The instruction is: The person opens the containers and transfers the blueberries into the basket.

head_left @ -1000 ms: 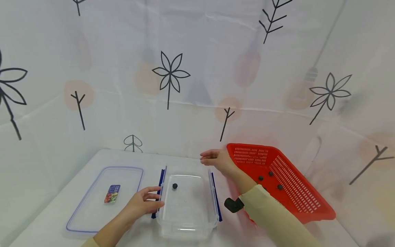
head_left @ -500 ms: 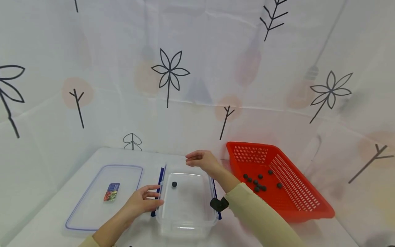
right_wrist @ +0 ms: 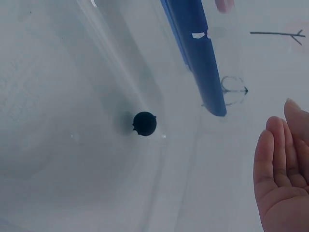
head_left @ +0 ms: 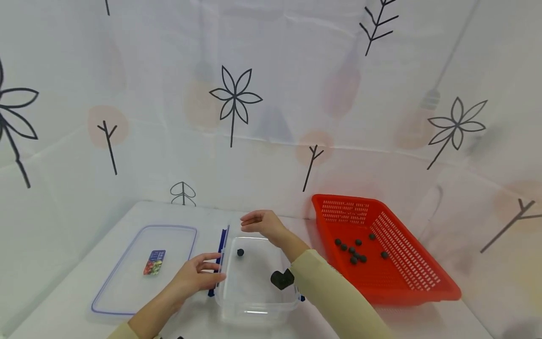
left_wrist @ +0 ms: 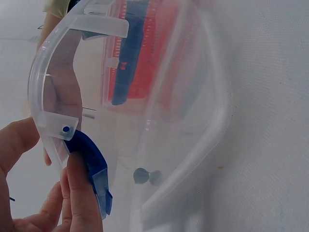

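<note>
A clear plastic food storage box [head_left: 258,301] with blue side latches stands in front of me. My left hand [head_left: 195,278] grips its left wall; in the left wrist view the thumb is at the rim and fingers are against a blue latch [left_wrist: 91,169]. Inside, towards the far left corner, lies a small dark round ball [head_left: 240,252], with tiny points on its edge in the right wrist view. My right hand [head_left: 264,226] hovers over the box's far end, fingers together and slightly bent. Nothing shows between its fingers in either view.
A red plastic basket [head_left: 398,268] with several dark balls [head_left: 353,250] stands to the right. The clear lid [head_left: 127,292] with a blue edge and a printed label [head_left: 154,262] lies on the left. A patterned cloth [head_left: 271,174] hangs behind the white table [head_left: 55,315].
My right hand has moved left from beside the basket to above the box's far end, uncovering more balls in the basket. My left hand keeps its place on the box.
</note>
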`<state>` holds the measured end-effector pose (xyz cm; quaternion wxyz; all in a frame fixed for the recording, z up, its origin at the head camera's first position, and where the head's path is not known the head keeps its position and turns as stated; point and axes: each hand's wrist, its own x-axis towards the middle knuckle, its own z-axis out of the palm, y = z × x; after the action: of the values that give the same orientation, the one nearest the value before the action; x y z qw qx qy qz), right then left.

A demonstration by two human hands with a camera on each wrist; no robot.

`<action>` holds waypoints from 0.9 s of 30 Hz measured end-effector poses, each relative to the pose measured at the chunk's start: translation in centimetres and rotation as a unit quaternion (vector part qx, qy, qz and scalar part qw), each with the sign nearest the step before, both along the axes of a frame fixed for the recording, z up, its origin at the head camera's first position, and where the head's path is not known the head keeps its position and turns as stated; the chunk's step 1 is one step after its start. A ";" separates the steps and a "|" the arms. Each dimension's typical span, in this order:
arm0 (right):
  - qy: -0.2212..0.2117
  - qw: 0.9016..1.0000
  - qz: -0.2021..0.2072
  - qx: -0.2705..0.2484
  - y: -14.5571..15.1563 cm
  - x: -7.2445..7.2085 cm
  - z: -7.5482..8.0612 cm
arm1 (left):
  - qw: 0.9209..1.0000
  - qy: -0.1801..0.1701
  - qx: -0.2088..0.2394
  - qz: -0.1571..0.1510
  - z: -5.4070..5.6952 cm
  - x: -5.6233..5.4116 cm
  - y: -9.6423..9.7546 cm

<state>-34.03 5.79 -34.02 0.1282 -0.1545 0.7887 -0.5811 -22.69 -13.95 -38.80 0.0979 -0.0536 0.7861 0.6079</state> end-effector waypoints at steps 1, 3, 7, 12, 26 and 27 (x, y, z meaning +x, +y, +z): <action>0.000 1.000 -0.001 -0.001 -0.2 -0.1 -0.1 | 1.000 0.000 0.000 0.000 0.0 0.0 0.0; 0.000 1.000 -0.003 -0.003 -0.6 -0.4 -0.5 | 1.000 0.000 -0.002 0.001 0.0 0.0 -0.1; -0.003 1.000 -0.006 0.012 -1.1 -1.1 -1.7 | 1.000 -0.001 -0.002 0.004 0.0 0.0 -0.1; -0.001 0.997 0.009 0.074 -1.1 -1.7 -3.0 | 1.000 0.000 0.002 0.002 0.0 -0.1 -0.1; 0.056 0.963 0.090 0.246 -1.2 -1.7 -4.0 | 1.000 0.005 0.010 0.010 0.0 0.0 0.0; 0.056 0.962 0.094 0.251 -1.2 -1.7 -4.1 | 1.000 0.006 0.009 0.010 0.0 0.0 0.0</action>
<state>-35.75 4.57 -38.13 0.1721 -0.2230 0.8973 -0.3399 -22.72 -13.96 -38.80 0.0879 -0.0569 0.7806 0.6161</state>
